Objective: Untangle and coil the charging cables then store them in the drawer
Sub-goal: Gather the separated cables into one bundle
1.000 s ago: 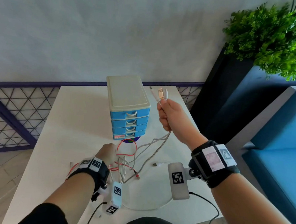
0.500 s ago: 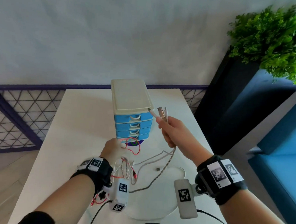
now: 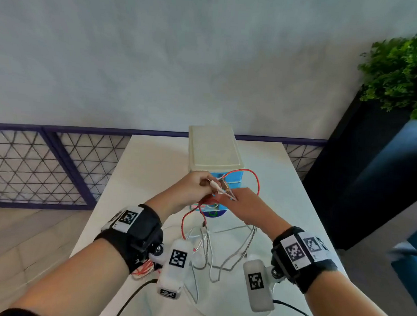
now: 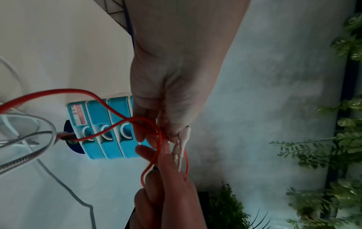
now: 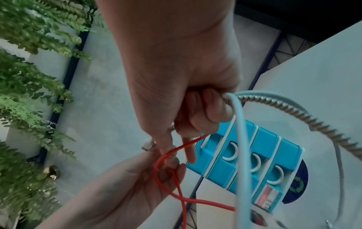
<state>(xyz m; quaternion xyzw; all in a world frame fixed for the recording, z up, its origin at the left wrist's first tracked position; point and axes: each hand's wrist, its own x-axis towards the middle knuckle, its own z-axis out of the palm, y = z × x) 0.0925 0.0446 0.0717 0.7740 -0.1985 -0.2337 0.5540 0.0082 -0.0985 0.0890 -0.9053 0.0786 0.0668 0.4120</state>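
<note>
Both hands meet in the air in front of the blue drawer unit (image 3: 215,148). My left hand (image 3: 207,182) pinches the cable plugs (image 3: 221,186) and the red cable (image 3: 257,182), which loops around its fingers (image 4: 166,133). My right hand (image 3: 229,195) grips the white cable (image 5: 240,124) and the silver braided cable (image 5: 284,106) in its curled fingers (image 5: 213,108). Its straight fingertips touch the plugs (image 4: 183,139). From both hands the cables hang in a loose tangle (image 3: 217,252) down to the table. All drawers (image 5: 254,158) are closed.
The white table (image 3: 154,159) ends at a mesh railing (image 3: 45,163) behind and to the left. A dark planter with a green plant (image 3: 405,76) stands at the right. A blue seat (image 3: 415,253) lies beyond the table's right edge.
My left hand rose from the tangle on the table with the red cable. My right hand came down and left with the plugs, so the two hands now meet in front of the drawers.
</note>
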